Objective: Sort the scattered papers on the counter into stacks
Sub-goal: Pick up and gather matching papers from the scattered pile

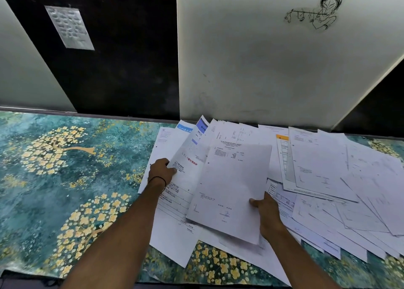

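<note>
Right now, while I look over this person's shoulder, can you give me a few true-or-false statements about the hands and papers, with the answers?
1. The right hand pinches a white sheet by its edge. True.
2. The papers lie in neat, separate stacks. False: they overlap in a loose spread.
3. The left hand touches no paper. False: it grips a sheet with red print.
4. A line drawing of a flute player is on the white wall. True.
5. The counter has a plain red cover. False: the cover is teal with yellow flowers.
</note>
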